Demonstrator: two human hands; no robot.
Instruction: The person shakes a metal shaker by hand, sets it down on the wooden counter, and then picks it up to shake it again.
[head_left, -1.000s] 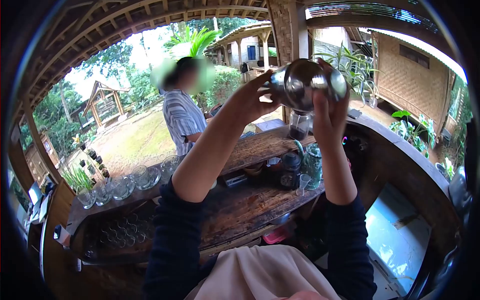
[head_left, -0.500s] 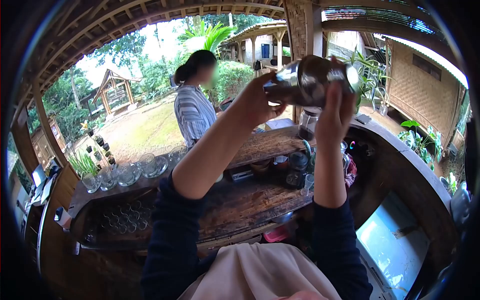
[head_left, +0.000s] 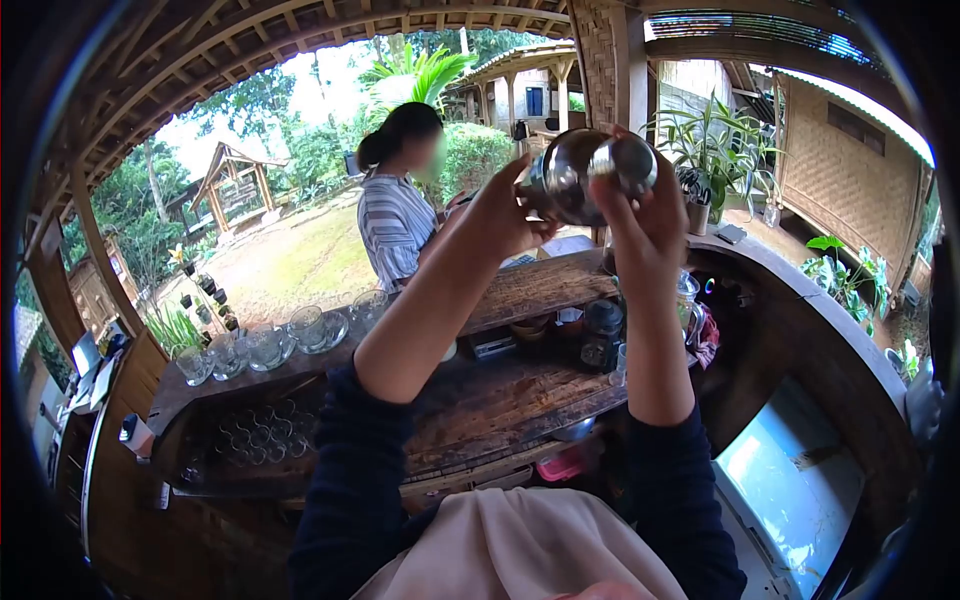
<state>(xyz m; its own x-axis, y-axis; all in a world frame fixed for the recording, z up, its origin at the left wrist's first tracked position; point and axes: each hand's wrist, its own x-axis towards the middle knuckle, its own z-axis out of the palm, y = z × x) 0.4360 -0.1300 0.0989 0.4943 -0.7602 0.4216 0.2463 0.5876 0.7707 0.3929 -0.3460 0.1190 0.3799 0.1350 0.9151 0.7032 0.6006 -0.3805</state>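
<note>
A shiny metal cocktail shaker [head_left: 578, 178] is lifted in front of me at about head height, lying roughly sideways. Around its left end close the fingers of my left hand [head_left: 512, 218]. My right hand [head_left: 648, 212] grips the right end, its thumb pressed along the metal near the rounded end. Both arms reach up and forward over the wooden counter. What the shaker holds is hidden.
On the counter's left edge stand several glass cups [head_left: 268, 347], with more small glasses [head_left: 262, 437] on the lower shelf. A dark-lidded glass jar [head_left: 602, 335] and a glass pitcher [head_left: 688, 300] sit at right. Beyond the wooden counter [head_left: 535, 290] stands a person in a striped shirt [head_left: 392, 228].
The shaker and both hands have moved left and slightly down, and the shaker's right end has swung round toward me. The person across the counter has barely moved.
</note>
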